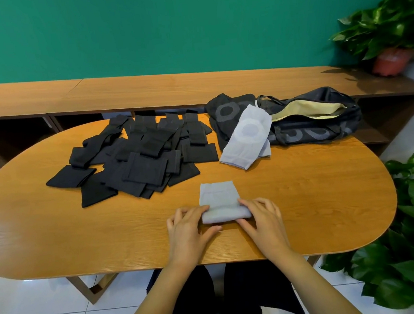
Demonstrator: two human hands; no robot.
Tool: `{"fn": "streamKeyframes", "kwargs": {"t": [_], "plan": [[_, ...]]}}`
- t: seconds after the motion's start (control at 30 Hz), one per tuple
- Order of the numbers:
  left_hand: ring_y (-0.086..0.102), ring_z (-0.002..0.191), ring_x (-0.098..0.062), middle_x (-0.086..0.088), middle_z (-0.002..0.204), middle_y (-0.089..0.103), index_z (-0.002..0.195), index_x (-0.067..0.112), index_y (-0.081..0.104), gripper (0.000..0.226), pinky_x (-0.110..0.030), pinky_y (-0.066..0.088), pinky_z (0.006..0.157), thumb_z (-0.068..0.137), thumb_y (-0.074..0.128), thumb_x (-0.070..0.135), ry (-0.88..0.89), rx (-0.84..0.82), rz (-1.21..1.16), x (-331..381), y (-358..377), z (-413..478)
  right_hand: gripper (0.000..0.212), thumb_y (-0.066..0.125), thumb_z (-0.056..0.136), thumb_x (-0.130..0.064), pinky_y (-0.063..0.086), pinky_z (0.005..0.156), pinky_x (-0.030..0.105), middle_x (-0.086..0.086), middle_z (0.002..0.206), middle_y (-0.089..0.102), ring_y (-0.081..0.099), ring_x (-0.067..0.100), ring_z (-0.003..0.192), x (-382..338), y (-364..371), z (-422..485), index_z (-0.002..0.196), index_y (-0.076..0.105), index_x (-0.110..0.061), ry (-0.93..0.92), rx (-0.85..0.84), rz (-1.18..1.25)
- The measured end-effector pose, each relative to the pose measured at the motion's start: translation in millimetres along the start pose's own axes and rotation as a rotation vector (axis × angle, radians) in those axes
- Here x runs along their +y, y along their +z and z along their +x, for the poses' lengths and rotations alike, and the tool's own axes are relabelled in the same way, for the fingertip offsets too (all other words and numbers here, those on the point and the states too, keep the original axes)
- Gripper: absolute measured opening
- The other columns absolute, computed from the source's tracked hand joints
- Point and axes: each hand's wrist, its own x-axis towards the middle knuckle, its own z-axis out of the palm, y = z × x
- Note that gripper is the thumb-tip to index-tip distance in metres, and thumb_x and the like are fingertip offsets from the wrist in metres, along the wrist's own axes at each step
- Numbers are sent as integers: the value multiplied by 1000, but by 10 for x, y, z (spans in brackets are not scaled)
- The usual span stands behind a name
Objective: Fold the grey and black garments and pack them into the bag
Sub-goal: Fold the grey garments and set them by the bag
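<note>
Left hand: the left hand (189, 228) is lying nearest of all, at the near edge of the table, its fingers curling over the left end of the grey garment's rolled edge while the thumb is reaching along the tabletop beneath it.
Right hand: the right hand (263, 219) is mirroring it, fingers curling over the right end of the roll and the thumb tucking under the near side.
Grey garment: the grey garment (219, 200) is lying flat on the table between the two hands, its near end doubled over into a thick fold that both hands are gripping, its far end spreading out beyond the fingertips.
Black garments: a loose pile of black garments (141, 159) is sprawling further back and to the left, well apart from the hands.
Second grey piece: a second grey piece (246, 138) is resting back right, overlapping a dark ring-patterned piece (224, 113).
Bag: the bag (317, 121) is lying on its side just beside those, its top gaping open and showing a pale lining.
Table: the wooden table (328, 197) is carrying everything.
Surroundings: a wooden bench (146, 89) is running behind, with a potted plant (391, 60) at its right end.
</note>
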Motion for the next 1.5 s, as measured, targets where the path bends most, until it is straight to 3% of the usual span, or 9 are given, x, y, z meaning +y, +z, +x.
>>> {"fn": "streamKeyframes", "kwargs": {"t": [0.1,0.27,0.5,0.73,1.0,1.13,1.23,1.33,1.5], "plan": [[47,101,-9,13,109,65,119,27,64,40,-27,21,80,81,74,34,-55,49,-13,8,12,-4,42,66,90,-37,31,105,34,-17,114,46,37,7,116,-50,-33,-3,130,57,-26,48,2,58],[43,93,-6,22,95,55,113,28,65,27,-27,17,75,87,67,36,-109,86,-17,24,-21,-8,35,65,90,-38,26,98,27,-35,101,31,39,10,118,-94,-7,23,123,61,-26,52,-22,66],[49,91,-7,16,88,63,118,30,57,35,-28,18,76,91,53,52,-185,138,6,63,-38,43,45,55,94,-46,34,102,33,-6,113,48,39,18,118,-116,-9,82,137,47,-34,201,-56,78],[54,82,-3,15,74,60,122,31,52,37,-28,18,76,92,54,52,-239,144,-11,79,-48,151,48,55,91,-51,27,101,28,-13,91,64,56,8,98,-122,43,208,133,49,-28,167,72,60],[54,78,-11,14,68,52,118,29,53,31,-31,24,75,94,51,49,-282,65,134,93,-90,271,45,56,91,-53,33,95,30,-14,65,53,55,5,77,-163,62,349,128,50,-27,285,37,5],[52,88,-14,10,92,56,97,22,63,18,-28,24,74,96,47,30,111,125,83,34,-26,243,35,50,94,-50,36,92,34,-14,89,57,55,11,95,-213,83,332,119,52,-25,264,79,-30],[56,100,-10,7,107,65,106,18,69,31,-23,30,86,98,42,30,299,79,96,2,-1,181,49,29,98,-51,36,100,38,-4,123,60,52,17,117,-256,108,244,125,56,-21,67,137,-100],[56,121,-13,4,129,62,127,16,62,46,-32,27,107,102,31,39,288,-49,188,-37,2,120,65,9,100,-56,4,120,38,-9,157,26,18,14,147,-279,134,132,151,28,-22,-178,-111,-202],[-5,146,2,10,160,6,155,21,15,81,-43,-9,120,92,-13,63,200,-340,234,-92,-24,78,91,-30,75,-74,-19,116,40,-16,157,-15,-19,5,146,-211,192,67,152,-8,-31,-191,-383,-294]]}}
